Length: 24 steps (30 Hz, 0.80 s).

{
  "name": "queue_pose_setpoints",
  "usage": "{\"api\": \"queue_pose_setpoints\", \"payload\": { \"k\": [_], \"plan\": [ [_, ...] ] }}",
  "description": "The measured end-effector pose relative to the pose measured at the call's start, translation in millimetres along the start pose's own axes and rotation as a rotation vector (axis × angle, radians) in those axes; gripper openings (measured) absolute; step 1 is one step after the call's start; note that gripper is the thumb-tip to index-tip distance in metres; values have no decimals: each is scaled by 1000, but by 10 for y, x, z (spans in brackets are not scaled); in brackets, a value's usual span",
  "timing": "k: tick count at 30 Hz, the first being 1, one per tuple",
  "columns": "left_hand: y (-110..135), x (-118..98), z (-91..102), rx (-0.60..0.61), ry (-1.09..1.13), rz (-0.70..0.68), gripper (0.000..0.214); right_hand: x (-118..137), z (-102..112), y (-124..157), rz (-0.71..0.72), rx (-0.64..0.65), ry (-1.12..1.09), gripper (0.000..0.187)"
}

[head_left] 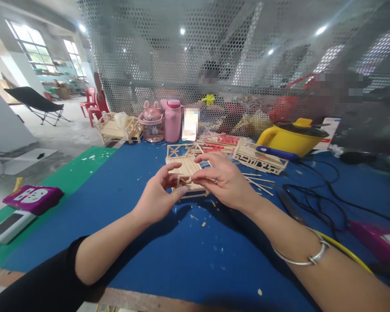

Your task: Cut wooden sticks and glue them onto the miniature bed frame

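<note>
Wood-pinching at mid-frame, grips small piece (pixel 184 178) roughly crosswise between fingertips of left hand (pixel 159 190) and right hand (pixel 227 180), in front of model (pixel 189 165).

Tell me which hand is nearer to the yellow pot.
Right. The right hand is to the left of the yellow pot and closer to the wearer; the left hand is farther left, with the right hand between it and the pot.
</note>
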State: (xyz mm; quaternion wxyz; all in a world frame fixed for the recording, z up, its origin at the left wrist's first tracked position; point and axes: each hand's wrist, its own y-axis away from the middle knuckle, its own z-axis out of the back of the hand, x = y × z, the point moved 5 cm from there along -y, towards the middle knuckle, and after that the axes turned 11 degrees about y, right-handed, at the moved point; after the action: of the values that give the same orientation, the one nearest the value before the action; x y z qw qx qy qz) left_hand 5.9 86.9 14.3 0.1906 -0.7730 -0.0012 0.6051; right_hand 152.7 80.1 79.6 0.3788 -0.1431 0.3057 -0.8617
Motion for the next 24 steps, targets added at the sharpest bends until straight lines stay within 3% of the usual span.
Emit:
{"api": "queue_pose_setpoints", "payload": {
  "k": [11, 17, 24],
  "plan": [
    [-20, -1, -10, -126, -52, -15, 46, 33, -31, 6, -21, 7, -13, 10],
    [-14, -5, -10, -158, -100, -7, 44, -77, -59, 79, -227, 60, -130, 54],
    [-19, 11, -14, -154, -60, 18, 44, -52, -101, 51, -236, 89, -137, 52]
  ]
}}
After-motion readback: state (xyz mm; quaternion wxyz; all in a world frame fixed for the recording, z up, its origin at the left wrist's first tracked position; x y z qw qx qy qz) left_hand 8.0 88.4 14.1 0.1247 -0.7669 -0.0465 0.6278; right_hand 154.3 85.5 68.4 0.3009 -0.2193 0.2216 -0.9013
